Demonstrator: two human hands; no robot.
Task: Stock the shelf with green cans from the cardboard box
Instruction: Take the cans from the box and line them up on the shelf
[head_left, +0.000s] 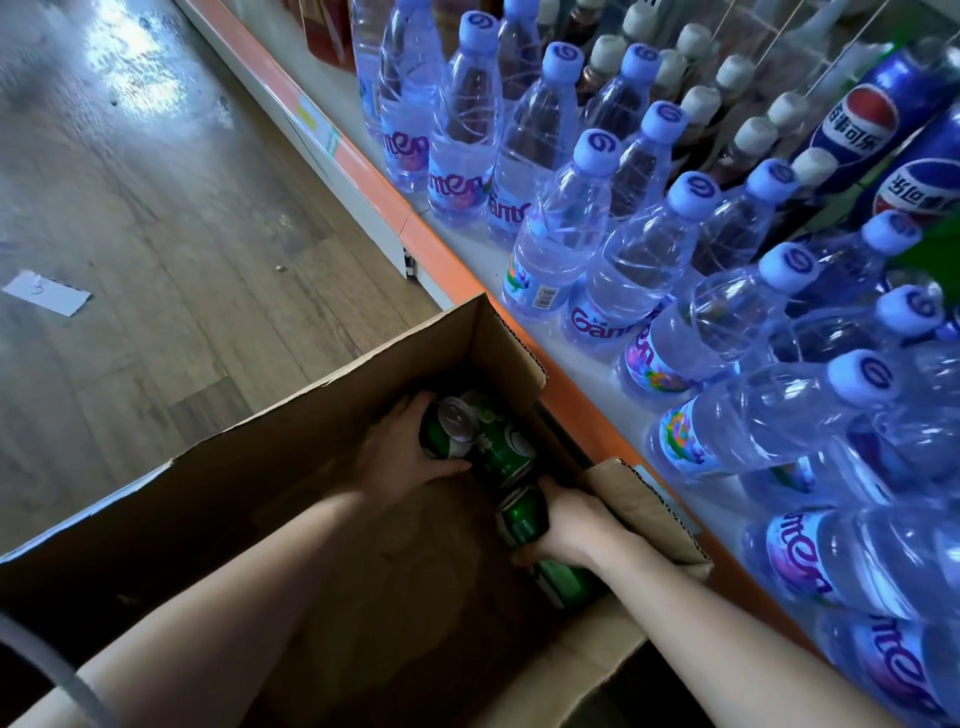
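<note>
An open cardboard box (291, 457) stands on the floor against the shelf (447, 260). Several green cans lie at its far right inside. My left hand (400, 457) grips one green can (454, 428) by its silver top end. Beside it lies another green can (506, 452). My right hand (569, 525) wraps round a third green can (522, 522), and one more green can (566, 579) shows below that hand. Both forearms reach down into the box.
The shelf has an orange front edge and holds several clear water bottles (597, 208) with blue caps, dark bottles behind them and blue cola cans (857, 124) at the far right. A white slip of paper (47, 293) lies on the wooden floor at left.
</note>
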